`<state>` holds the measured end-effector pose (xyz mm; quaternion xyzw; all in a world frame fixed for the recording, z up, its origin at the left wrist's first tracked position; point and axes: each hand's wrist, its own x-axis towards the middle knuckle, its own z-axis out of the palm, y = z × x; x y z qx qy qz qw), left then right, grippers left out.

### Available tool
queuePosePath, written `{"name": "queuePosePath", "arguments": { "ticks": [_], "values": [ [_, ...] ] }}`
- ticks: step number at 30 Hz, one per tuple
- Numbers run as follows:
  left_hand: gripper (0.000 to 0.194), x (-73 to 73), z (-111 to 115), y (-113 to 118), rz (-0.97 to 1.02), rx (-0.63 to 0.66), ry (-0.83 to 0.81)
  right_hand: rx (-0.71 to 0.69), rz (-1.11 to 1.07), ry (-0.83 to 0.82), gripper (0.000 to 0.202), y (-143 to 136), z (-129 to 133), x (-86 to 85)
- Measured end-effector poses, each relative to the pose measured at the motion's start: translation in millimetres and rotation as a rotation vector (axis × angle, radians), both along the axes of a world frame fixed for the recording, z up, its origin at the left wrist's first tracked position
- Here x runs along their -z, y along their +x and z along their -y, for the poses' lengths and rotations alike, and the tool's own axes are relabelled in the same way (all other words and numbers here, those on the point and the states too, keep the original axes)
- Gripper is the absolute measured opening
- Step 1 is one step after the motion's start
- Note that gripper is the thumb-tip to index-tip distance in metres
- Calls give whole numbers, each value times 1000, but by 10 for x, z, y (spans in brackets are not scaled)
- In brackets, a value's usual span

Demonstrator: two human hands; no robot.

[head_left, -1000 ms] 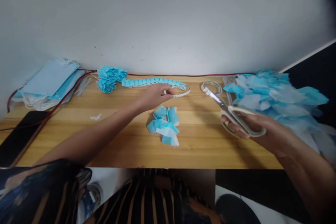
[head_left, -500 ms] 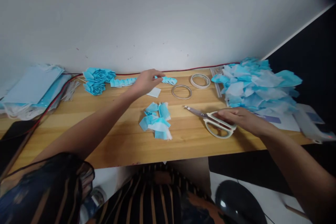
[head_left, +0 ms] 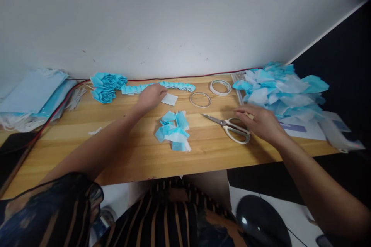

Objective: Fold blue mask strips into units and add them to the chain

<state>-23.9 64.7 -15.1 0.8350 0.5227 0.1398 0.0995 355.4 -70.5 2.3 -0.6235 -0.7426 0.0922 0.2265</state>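
My left hand [head_left: 152, 96] hovers over the back middle of the table, fingers curled together. Its fingertips are beside a small white square [head_left: 169, 99]; whether they touch it or hold anything is hidden. Behind it runs an overlapping row of folded light-blue pieces [head_left: 178, 85]. My right hand [head_left: 261, 120] is over the handles of the scissors [head_left: 237, 131], with its fingers loosely bent and apart, holding nothing. The scissors lie on the table, blades pointing left. Crumpled blue and white pieces [head_left: 174, 133] lie in front, between my hands.
Two tape rolls, one thick [head_left: 220, 88] and one thin [head_left: 199, 100], lie near the wall. Blue flowers [head_left: 107, 87] and a stack of face masks [head_left: 33, 92] are at left. At right sits a big blue-white heap [head_left: 284, 92]. A red-black cable [head_left: 62, 102] crosses the left side.
My right hand has let go of the scissors, which now rest on the table. My left hand has moved left and toward me, off the row of folded pieces.
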Motion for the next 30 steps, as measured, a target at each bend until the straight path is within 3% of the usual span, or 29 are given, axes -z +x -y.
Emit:
{"name": "queuePosePath", "arguments": {
  "ticks": [4, 8, 11, 15, 19, 24, 30],
  "values": [
    [31, 28, -54, 48, -70, -8, -9, -91, -111, 108, 26, -338, 9, -127],
    [14, -22, -31, 42, 4, -66, -101, -161, -261, 104, 23, -786, -54, -249],
    [7, -119, 109, 8, 310, -97, -204, -206, -384, 23, 23, -1073, -194, -259],
    [14, -302, 428, -28, 839, -91, -456, -271, -562, -105, 40, -1325, -458, -180],
    [20, -417, 674, -42, 1033, -41, -565, -341, -699, -193, 48, -1489, -631, -141],
    [27, -368, 755, -64, 1130, -42, -629, -422, -831, -307, 54, -1669, -682, -115],
    [55, -222, 822, -36, 1592, -124, -820, -362, -913, -216, 51, -1796, -675, 4]
  ]
}}
